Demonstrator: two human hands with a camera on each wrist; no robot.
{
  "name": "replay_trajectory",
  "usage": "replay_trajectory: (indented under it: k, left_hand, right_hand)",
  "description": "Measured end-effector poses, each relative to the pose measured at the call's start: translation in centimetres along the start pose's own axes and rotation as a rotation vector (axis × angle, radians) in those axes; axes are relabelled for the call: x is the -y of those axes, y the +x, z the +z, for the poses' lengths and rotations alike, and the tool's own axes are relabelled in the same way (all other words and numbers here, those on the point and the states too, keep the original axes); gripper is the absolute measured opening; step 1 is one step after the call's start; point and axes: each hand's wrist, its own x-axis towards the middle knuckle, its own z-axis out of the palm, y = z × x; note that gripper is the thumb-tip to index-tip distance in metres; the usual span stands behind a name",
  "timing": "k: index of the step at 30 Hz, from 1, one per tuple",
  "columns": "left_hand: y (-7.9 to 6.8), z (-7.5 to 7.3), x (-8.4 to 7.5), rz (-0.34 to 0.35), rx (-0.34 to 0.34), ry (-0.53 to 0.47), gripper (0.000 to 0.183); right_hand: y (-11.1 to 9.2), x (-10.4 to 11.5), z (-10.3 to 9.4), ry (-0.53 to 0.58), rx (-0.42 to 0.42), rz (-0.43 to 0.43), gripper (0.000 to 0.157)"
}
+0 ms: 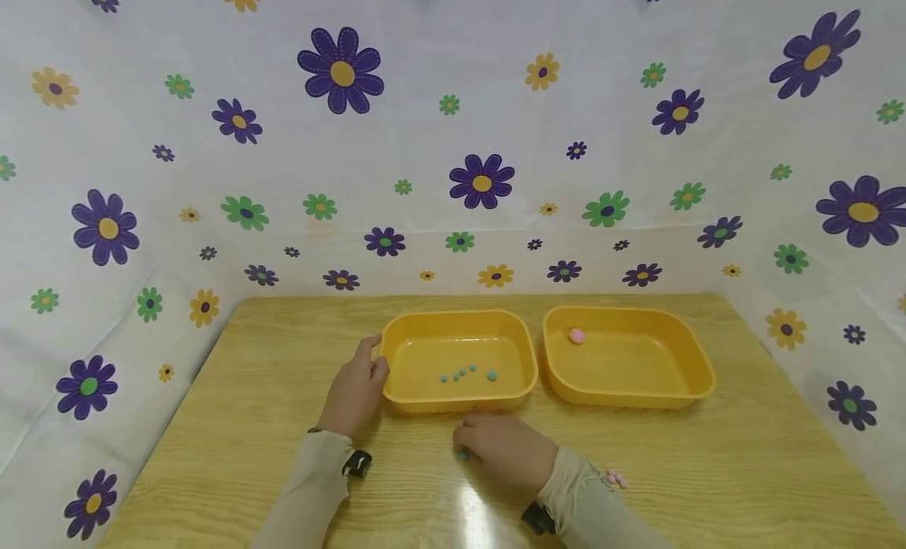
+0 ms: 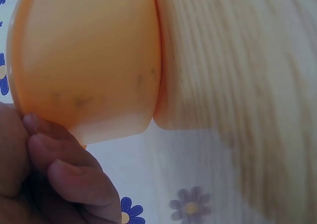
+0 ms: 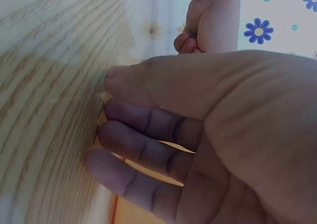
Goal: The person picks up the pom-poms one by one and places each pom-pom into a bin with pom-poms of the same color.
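Note:
At the left end of the left yellow tray (image 1: 460,403), my left hand (image 1: 356,388) holds the rim, its curled fingers (image 2: 74,182) against the outer wall. Several small teal balls (image 1: 491,375) lie in that tray, one larger than the others. In front of it, my right hand (image 1: 506,451) is down on the tabletop, thumb and forefinger together at a small teal ball (image 1: 463,455). The right wrist view shows the thumb (image 3: 158,83) and the other fingers near the wood, but the ball is hidden there.
A second yellow tray (image 1: 630,399) stands at the right with one pink ball (image 1: 576,336) inside. Several small pink balls (image 1: 617,478) lie on the wooden table (image 1: 750,462) beside the right forearm. A white flower-printed cloth (image 1: 425,156) surrounds the back and sides.

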Motion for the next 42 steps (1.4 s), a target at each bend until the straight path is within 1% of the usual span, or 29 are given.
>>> replay_trajectory:
  k: [3, 10, 17, 21, 29, 36, 39, 42]
  left_hand:
    - [-0.03, 0.05, 0.17, -0.004, -0.003, 0.002, 0.050]
    - [-0.05, 0.15, -0.03, -0.006, -0.006, -0.002, 0.050]
    - [-0.01, 0.18, -0.12, -0.008, -0.009, -0.002, 0.050]
    - [-0.05, 0.19, -0.02, -0.012, -0.008, 0.001, 0.050]
    - [0.11, 0.27, 0.29, 0.027, -0.023, -0.015, 0.050]
    - [0.00, 0.26, 0.18, 0.009, -0.016, -0.005, 0.050]
    - [0.01, 0.23, 0.12, 0.010, -0.015, -0.002, 0.050]
    - [0.05, 0.22, 0.14, 0.010, -0.016, 0.000, 0.050]
  right_hand:
    - [0.17, -0.04, 0.21, 0.026, 0.025, -0.005, 0.010]
    - [0.17, -0.15, 0.40, 0.138, 0.094, 0.037, 0.015]
    - [0.00, -0.11, 0.02, 0.192, 0.106, 0.065, 0.016]
    - [0.01, -0.05, 0.13, 0.199, 0.111, 0.074, 0.019]
    - [0.06, -0.24, 0.17, 0.196, 0.099, 0.064, 0.023]
    - [0.01, -0.12, 0.00, 0.217, 0.109, 0.074, 0.020]
    - [0.02, -0.12, 0.07, 0.197, 0.106, 0.074, 0.020]
    - [0.04, -0.34, 0.18, 0.158, 0.089, 0.052, 0.020]
